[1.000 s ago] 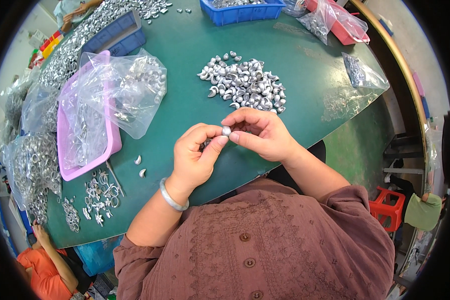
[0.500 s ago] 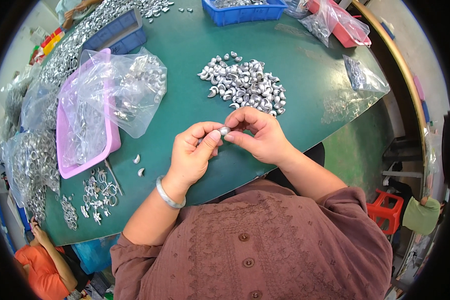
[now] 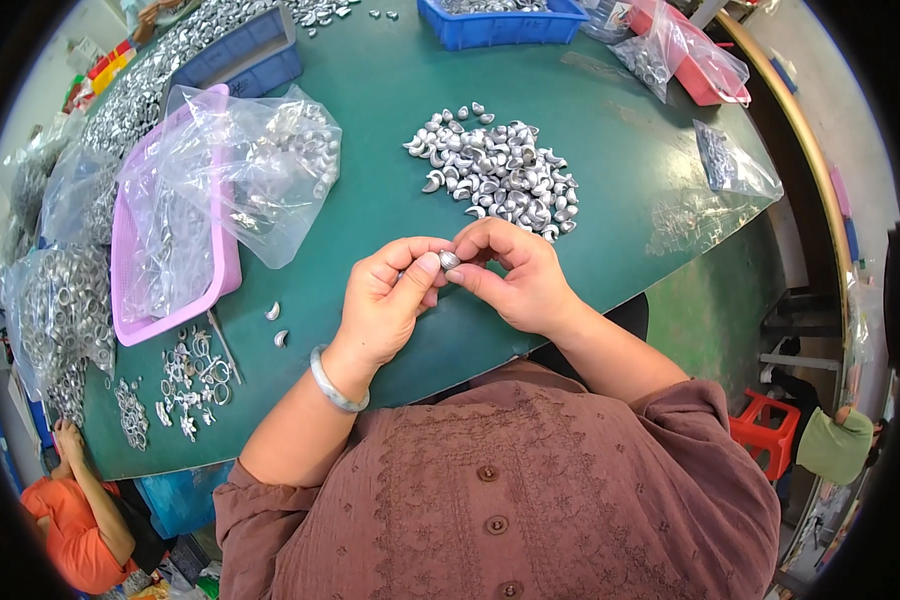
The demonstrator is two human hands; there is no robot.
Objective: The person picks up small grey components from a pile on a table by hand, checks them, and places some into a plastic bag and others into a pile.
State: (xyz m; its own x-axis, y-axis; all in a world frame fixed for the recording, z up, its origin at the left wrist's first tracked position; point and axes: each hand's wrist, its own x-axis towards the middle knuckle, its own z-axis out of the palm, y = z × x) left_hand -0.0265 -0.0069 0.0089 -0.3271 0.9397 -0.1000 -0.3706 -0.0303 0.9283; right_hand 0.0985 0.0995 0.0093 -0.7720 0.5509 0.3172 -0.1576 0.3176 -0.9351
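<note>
A small curved silver metal piece (image 3: 449,261) is pinched between my two hands, just above the table's near edge. Thumb and fingers of my left hand (image 3: 390,290) are closed on its left side; a bit more grey metal peeks out by those fingers. My right hand (image 3: 518,272) grips the same piece from the right with thumb and fingertips. Beyond my hands lies a heap of similar crescent-shaped silver pieces (image 3: 500,165). Two loose crescents (image 3: 281,338) rest left of my left wrist.
Left of me sits a pink basket (image 3: 232,262) under clear plastic bags (image 3: 280,200). Small metal rings and parts (image 3: 192,380) lie near the left edge. Blue trays (image 3: 510,30) and a red bin (image 3: 705,75) stand farther back. A person in orange (image 3: 80,530) sits at lower left.
The silver piece has turned between my fingertips and shows a ribbed, rounder side. Both hands stay nearly in place; the whole view has shifted slightly.
</note>
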